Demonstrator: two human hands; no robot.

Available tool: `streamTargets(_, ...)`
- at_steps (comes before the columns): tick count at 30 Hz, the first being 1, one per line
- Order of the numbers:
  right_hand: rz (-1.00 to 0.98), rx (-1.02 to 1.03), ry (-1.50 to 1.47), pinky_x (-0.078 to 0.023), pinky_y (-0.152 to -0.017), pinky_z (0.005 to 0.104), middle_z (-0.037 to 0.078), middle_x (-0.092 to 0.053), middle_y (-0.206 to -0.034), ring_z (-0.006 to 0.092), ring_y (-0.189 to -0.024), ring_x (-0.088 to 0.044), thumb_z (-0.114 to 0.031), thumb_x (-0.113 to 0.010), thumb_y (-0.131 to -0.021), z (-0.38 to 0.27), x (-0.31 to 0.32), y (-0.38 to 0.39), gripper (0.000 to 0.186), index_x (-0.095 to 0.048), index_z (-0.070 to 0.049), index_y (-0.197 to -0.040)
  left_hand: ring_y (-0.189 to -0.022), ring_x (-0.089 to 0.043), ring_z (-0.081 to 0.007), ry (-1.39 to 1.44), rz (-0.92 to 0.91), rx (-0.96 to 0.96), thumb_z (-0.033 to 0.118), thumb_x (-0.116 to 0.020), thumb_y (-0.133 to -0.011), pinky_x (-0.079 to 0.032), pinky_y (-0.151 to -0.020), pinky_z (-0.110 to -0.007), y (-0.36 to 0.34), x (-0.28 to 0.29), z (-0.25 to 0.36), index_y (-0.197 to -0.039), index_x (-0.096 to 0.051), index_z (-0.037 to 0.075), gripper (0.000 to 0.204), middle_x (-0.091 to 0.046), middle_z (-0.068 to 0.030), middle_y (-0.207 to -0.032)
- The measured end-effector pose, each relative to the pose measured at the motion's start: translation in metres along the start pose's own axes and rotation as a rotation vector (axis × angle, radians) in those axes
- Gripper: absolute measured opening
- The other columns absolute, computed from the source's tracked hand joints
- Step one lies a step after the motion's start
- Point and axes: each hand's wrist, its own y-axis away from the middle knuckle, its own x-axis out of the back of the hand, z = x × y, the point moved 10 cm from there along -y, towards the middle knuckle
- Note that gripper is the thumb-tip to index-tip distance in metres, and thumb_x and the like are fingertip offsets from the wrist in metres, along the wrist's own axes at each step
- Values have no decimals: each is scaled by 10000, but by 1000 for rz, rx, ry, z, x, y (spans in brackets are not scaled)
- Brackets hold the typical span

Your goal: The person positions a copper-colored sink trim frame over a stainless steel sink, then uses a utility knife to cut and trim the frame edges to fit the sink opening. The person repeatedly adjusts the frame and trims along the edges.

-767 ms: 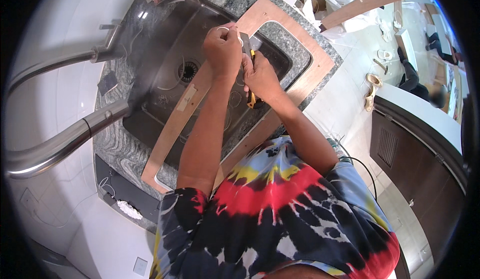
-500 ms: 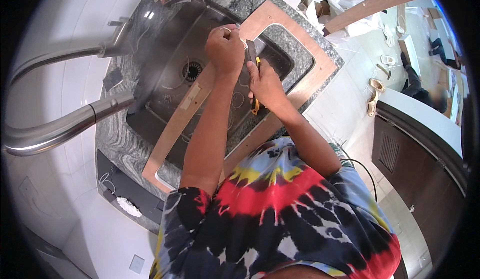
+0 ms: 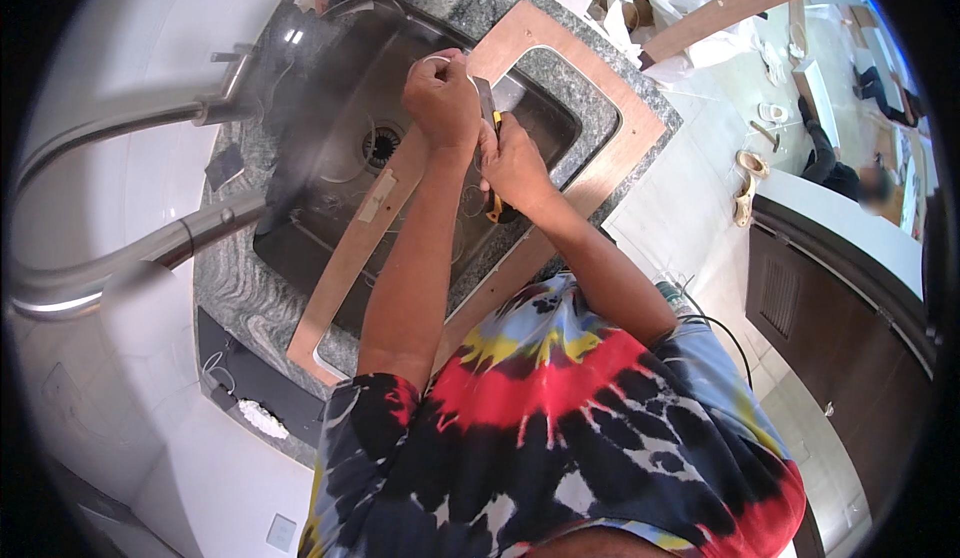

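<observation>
A plywood frame [image 3: 645, 133] with a large rounded cutout lies across the sink [image 3: 325, 123] and the counter. Thin white edging lines part of its cutout. My left hand [image 3: 440, 106] is closed over the frame's far left side, pinching a thin white strip [image 3: 434, 58] that loops above the fingers. Close beside it, my right hand [image 3: 516, 170] is wrapped round a black and yellow utility knife [image 3: 495, 208]. The knife's blade [image 3: 485, 96] points away from me, near the strip and my left wrist. Whether the blade touches the strip cannot be made out.
A metal tap [image 3: 205, 113] and a blurred thick metal tube [image 3: 215, 220] reach in from the left. Thin offcuts lie in the sink. Scraps and plastic bags [image 3: 690, 43] fill the far right, near a long wooden strip [image 3: 740, 13]. Another person [image 3: 835, 168] is low down beyond.
My right hand and the knife have shifted a little left, closer to my left hand. My left hand has moved slightly left, still pinching the white strip.
</observation>
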Motion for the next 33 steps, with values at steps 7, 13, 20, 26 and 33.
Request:
streamTargets(7,111,15,-234,-499,-426,341,95,-565,-568,195,-428,-604,-289,-525,-1017,3,36,0,332,-524,43,-1016,-807,-685,-341,-254,-226,-21,181,-683,-851,-519,-713,-418,-8,-7,-3,-758,-669,-9,213,-706,-184,-892)
streamTargets(13,106,234,55,-512,-557,404,152,-633,-617,294,-546,-663,-378,-619,-945,-24,40,-46,410,-598,31,-946,-1109,-596,-405,-582,-346,-24,372,-550,-952,-465,-916,-486,8,28,-25,-1186,-614,-3,446,-602,-248,-1236)
streamTargets(20,336,434,241,-496,-570,415,173,-638,-767,263,-579,-607,-399,-667,-909,1,32,-83,456,-577,45,-955,-1318,-435,-351,-765,-14,-168,382,-665,-878,-294,-1086,-597,101,156,-7,-1260,-592,37,520,-523,-172,-1364)
streamTargets(26,178,491,-79,-445,-447,314,83,-609,-676,158,-503,-569,-180,-717,-899,-28,18,-51,253,-559,13,-937,-1291,-477,-366,-550,-101,163,458,-690,-844,-345,-1099,-510,214,236,-15,-1247,-612,41,585,-532,-195,-1358)
streamTargets(33,-27,358,-289,-487,-412,296,72,-568,-605,161,-439,-550,-174,-681,-929,-6,17,-75,220,-541,-4,-914,-1258,-509,-339,-636,-223,-36,497,-698,-808,-357,-1087,-488,299,197,4,-1280,-591,44,663,-558,-176,-1301)
